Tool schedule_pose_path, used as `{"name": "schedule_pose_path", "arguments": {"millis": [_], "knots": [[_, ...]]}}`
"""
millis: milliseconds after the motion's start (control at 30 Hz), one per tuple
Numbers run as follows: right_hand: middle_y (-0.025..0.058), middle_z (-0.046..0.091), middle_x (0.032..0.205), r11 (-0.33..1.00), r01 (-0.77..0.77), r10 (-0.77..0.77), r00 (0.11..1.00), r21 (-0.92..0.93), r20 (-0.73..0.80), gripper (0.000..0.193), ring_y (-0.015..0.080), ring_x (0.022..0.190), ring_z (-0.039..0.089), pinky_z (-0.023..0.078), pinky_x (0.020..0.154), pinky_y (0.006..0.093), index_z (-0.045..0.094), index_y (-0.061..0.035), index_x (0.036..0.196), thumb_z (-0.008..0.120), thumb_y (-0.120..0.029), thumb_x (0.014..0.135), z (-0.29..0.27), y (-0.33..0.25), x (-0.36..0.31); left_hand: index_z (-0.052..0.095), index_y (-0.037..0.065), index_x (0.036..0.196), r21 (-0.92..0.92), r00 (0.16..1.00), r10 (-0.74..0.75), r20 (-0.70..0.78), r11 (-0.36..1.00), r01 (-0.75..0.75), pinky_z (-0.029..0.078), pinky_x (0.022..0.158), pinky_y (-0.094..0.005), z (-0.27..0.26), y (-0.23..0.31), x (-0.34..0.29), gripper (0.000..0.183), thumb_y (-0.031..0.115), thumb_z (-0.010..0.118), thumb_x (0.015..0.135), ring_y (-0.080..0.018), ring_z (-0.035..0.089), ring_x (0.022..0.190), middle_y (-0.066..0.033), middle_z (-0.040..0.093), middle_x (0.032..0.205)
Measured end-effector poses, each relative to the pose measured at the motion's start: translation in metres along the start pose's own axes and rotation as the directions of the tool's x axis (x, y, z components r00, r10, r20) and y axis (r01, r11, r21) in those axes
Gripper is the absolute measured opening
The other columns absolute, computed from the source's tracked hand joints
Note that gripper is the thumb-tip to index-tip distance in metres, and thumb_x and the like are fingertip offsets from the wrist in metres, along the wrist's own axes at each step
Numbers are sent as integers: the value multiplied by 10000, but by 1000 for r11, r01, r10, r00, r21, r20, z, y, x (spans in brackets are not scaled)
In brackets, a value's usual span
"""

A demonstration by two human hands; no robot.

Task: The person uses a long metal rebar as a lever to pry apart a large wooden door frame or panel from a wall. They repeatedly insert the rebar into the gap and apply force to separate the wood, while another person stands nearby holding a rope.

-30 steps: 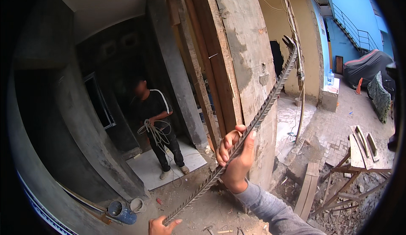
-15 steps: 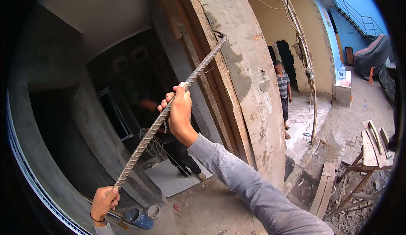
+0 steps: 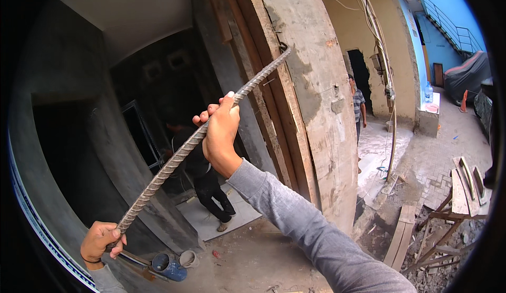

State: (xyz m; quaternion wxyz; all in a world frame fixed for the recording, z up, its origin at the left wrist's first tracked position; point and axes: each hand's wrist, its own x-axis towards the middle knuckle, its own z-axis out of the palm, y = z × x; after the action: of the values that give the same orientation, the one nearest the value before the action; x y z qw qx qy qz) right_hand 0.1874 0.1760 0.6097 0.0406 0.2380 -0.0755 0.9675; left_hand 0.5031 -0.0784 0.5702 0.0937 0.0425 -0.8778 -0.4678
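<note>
A long ribbed steel rebar (image 3: 167, 171) slants up from lower left to upper right in front of me. My left hand (image 3: 100, 242) is closed round its lower end. Higher up, around the middle of the bar, my right hand (image 3: 221, 132) grips it with the thumb laid along the top. The bar's upper end reaches the edge of a bare concrete column (image 3: 321, 114), by a small dark bent piece of metal (image 3: 283, 46). Whether the bar hooks onto the column there, I cannot tell. Wooden boards (image 3: 284, 129) line the column's left side.
A person in dark clothes (image 3: 203, 172) stands inside the dim room; another in a striped shirt (image 3: 359, 106) is partly behind the column. Buckets (image 3: 168, 266) sit low by the left wall. At right stand a rough wooden trestle (image 3: 448, 214), a plank (image 3: 399, 237) and rubble.
My left hand and the bar's lower end have moved left and slightly down. The person indoors has turned and shifted; the person in stripes is more hidden by the column.
</note>
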Motion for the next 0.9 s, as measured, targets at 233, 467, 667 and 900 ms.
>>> {"name": "schedule_pose_path", "arguments": {"millis": [233,467,667,900], "knots": [[61,462,834,999,37,-37,997,-3,-62,399,133,632,511,604,636,335,383,-56,1085,355,-448,1150,48,11,17,649,-153,840,-147,967,248,66,961,-236,251,309,-232,-106,-1,39,574,360,563,1082,-74,369,331,-76,480,458],[73,490,787,969,29,-42,998,-244,-51,466,140,557,537,591,535,320,392,-35,1109,314,-493,1145,26,17,20,620,-113,841,-373,990,108,95,925,-65,227,312,-229,-98,-56,70,563,377,517,1100,-67,331,333,-47,426,453],[82,469,817,937,13,-11,1000,-349,7,474,129,477,482,512,426,319,376,-28,1099,348,-499,1138,-38,-4,10,593,-20,850,-420,996,75,57,906,-44,250,341,-256,47,-104,47,475,387,536,1088,-90,342,354,-28,430,480],[8,415,679,857,-102,135,990,-505,29,407,106,442,377,356,392,293,423,-124,1080,422,-528,1123,-134,-69,7,644,24,925,-672,996,-73,60,735,94,256,397,-218,289,-146,42,375,356,584,1089,-51,386,415,22,513,581]]}}
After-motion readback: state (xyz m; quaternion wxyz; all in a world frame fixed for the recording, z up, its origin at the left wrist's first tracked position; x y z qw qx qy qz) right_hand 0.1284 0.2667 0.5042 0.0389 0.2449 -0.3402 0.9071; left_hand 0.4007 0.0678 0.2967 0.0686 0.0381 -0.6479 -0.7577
